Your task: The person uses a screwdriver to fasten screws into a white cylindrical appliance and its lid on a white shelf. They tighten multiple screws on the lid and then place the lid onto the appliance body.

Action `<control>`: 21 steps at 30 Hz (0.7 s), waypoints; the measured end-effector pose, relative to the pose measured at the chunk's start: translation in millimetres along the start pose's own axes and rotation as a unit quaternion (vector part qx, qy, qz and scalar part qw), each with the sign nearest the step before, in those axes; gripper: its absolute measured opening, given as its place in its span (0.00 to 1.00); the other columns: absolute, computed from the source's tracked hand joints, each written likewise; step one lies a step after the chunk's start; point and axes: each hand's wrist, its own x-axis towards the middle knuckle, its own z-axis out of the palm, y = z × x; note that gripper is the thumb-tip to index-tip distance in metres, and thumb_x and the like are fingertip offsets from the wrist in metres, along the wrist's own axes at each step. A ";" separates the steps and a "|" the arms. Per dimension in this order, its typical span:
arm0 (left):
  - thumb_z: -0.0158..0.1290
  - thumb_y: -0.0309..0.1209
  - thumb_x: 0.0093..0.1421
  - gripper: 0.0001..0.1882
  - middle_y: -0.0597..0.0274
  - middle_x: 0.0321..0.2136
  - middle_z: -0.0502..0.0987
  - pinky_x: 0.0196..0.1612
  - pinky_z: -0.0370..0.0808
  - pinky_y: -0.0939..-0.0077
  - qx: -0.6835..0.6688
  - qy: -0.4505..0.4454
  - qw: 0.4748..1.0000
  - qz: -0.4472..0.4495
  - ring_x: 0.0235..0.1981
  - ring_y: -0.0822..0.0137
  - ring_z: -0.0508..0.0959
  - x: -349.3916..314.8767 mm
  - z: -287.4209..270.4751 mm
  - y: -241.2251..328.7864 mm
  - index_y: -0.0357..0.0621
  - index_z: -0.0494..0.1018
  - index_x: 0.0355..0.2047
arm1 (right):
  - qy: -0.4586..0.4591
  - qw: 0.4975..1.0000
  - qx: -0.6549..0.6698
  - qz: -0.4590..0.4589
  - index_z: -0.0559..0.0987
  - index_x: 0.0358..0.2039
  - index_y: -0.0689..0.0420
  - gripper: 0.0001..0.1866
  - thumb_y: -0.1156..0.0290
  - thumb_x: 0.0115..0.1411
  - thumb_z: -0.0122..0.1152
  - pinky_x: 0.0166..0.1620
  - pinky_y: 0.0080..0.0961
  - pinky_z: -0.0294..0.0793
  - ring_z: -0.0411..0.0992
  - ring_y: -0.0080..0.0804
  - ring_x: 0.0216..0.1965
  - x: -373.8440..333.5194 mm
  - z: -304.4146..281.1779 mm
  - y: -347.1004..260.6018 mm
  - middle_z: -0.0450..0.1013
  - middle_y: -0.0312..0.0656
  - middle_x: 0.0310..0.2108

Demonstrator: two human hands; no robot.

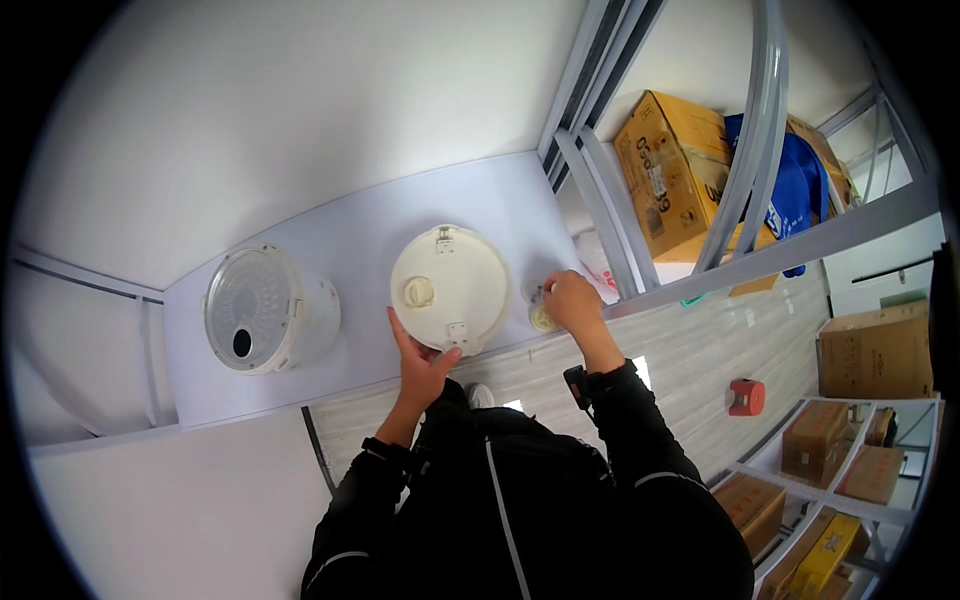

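Observation:
A round cream-coloured lid (460, 285) is in front of me, with a small round knob (419, 292) on its left part and metal fittings at its far and near edges. My left hand (425, 368) grips its near-left rim, the thumb on the near edge and the fingers along the side. To the right, my right hand (572, 300) is closed, fingertips pointing down; what they pinch, if anything, is hidden. Beside those fingertips sits a small round cream piece (541, 319). Something small and clear next to it is partly covered by the hand.
On the left of the pale table (365, 225) stands a white bucket (318, 325) with a clear top. Metal framing (600, 215) rises at the right, a yellow carton (660, 180) and blue bag (803, 180) behind it. A red stool (746, 397) and shelves of cartons (815, 440) are farther right.

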 end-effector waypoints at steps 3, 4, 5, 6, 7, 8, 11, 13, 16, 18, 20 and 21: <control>0.64 0.15 0.59 0.70 0.41 0.75 0.54 0.72 0.70 0.51 -0.010 0.002 1.000 -0.001 0.71 0.51 0.67 1.0 -1.8 -1.3 0.53 0.16 0.79 | 0.025 1.000 0.014 -0.012 0.88 0.40 0.48 0.08 0.65 0.61 0.70 0.48 0.47 0.82 0.82 0.54 0.45 -0.8 1.3 -3.7 0.82 0.51 0.42; 0.64 0.14 0.60 0.70 0.41 0.75 0.55 0.72 0.70 0.52 -0.016 0.003 1.000 -0.002 0.71 0.51 0.68 1.3 -2.0 -1.9 0.53 0.16 0.79 | 0.022 1.000 0.011 -0.011 0.88 0.41 0.47 0.08 0.66 0.62 0.67 0.49 0.47 0.82 0.82 0.54 0.46 -1.6 -1.0 -7.0 0.82 0.50 0.43; 0.64 0.14 0.60 0.70 0.41 0.75 0.55 0.72 0.70 0.52 -0.016 0.003 1.000 -0.005 0.71 0.51 0.68 1.6 -2.6 -2.2 0.53 0.16 0.79 | 0.019 1.000 0.008 -0.010 0.88 0.41 0.47 0.08 0.67 0.63 0.65 0.49 0.46 0.82 0.82 0.53 0.47 -2.5 -3.9 -10.8 0.82 0.50 0.44; 0.64 0.14 0.60 0.70 0.41 0.75 0.55 0.72 0.70 0.52 -0.015 0.004 1.000 -0.007 0.71 0.51 0.68 1.8 -3.5 -2.4 0.53 0.16 0.79 | 0.016 1.000 0.004 -0.009 0.88 0.42 0.46 0.09 0.68 0.64 0.63 0.50 0.46 0.83 0.82 0.53 0.47 -2.5 -5.9 -13.5 0.82 0.49 0.44; 0.64 0.14 0.60 0.70 0.41 0.75 0.55 0.72 0.70 0.52 -0.015 0.003 1.000 -0.010 0.71 0.51 0.68 2.1 -4.0 -2.9 0.53 0.16 0.79 | 0.017 1.000 0.002 -0.012 0.88 0.42 0.45 0.09 0.68 0.64 0.63 0.49 0.46 0.83 0.82 0.53 0.47 -1.1 -4.2 -12.2 0.82 0.49 0.44; 0.63 0.14 0.60 0.70 0.41 0.74 0.55 0.71 0.71 0.52 -0.014 0.002 1.000 -0.009 0.71 0.51 0.68 2.3 -4.1 -3.6 0.53 0.16 0.79 | 0.019 1.000 0.000 -0.015 0.88 0.42 0.45 0.09 0.68 0.64 0.64 0.49 0.46 0.83 0.82 0.52 0.47 0.7 -1.7 -10.6 0.82 0.49 0.44; 0.63 0.14 0.59 0.70 0.40 0.74 0.57 0.71 0.71 0.52 -0.012 0.000 1.000 -0.009 0.70 0.51 0.69 2.2 -4.2 -3.9 0.53 0.16 0.79 | 0.006 1.000 -0.008 -0.019 0.88 0.42 0.45 0.08 0.68 0.63 0.65 0.49 0.46 0.83 0.82 0.52 0.47 4.9 0.2 -9.0 0.82 0.49 0.44; 0.63 0.14 0.59 0.70 0.40 0.73 0.58 0.71 0.71 0.52 -0.013 -0.001 1.000 -0.013 0.70 0.51 0.70 1.9 -3.9 -2.9 0.52 0.16 0.79 | -0.005 1.000 -0.009 -0.019 0.88 0.41 0.46 0.08 0.68 0.63 0.65 0.49 0.46 0.82 0.82 0.51 0.47 6.1 -0.1 -9.9 0.82 0.48 0.44; 0.64 0.14 0.59 0.70 0.40 0.73 0.59 0.71 0.71 0.52 0.000 0.009 1.000 -0.025 0.69 0.51 0.70 0.8 -2.8 -0.6 0.52 0.17 0.79 | -0.014 1.000 -0.008 -0.018 0.88 0.40 0.46 0.07 0.68 0.63 0.65 0.49 0.46 0.82 0.82 0.51 0.47 6.3 -1.4 -11.4 0.82 0.48 0.44; 0.64 0.14 0.59 0.70 0.40 0.72 0.59 0.71 0.71 0.52 -0.006 0.007 1.000 -0.021 0.70 0.51 0.70 0.9 -2.0 1.0 0.51 0.17 0.79 | -0.017 1.000 -0.010 -0.018 0.88 0.40 0.47 0.07 0.68 0.63 0.66 0.49 0.47 0.82 0.82 0.51 0.47 6.7 -1.9 -11.5 0.82 0.48 0.43; 0.64 0.13 0.59 0.71 0.41 0.73 0.59 0.71 0.71 0.52 -0.010 0.003 1.000 -0.019 0.70 0.51 0.70 1.3 -2.2 0.3 0.52 0.16 0.79 | -0.002 1.000 -0.006 -0.018 0.88 0.39 0.47 0.07 0.68 0.62 0.66 0.49 0.47 0.82 0.82 0.52 0.47 6.5 -1.2 -10.9 0.82 0.48 0.43; 0.63 0.12 0.59 0.71 0.43 0.73 0.59 0.71 0.71 0.53 -0.011 0.000 1.000 -0.020 0.70 0.52 0.70 1.3 -2.0 -0.2 0.52 0.16 0.79 | 0.006 1.000 -0.003 -0.018 0.88 0.39 0.47 0.07 0.68 0.61 0.66 0.49 0.48 0.82 0.82 0.52 0.47 6.0 -1.0 -10.2 0.82 0.49 0.43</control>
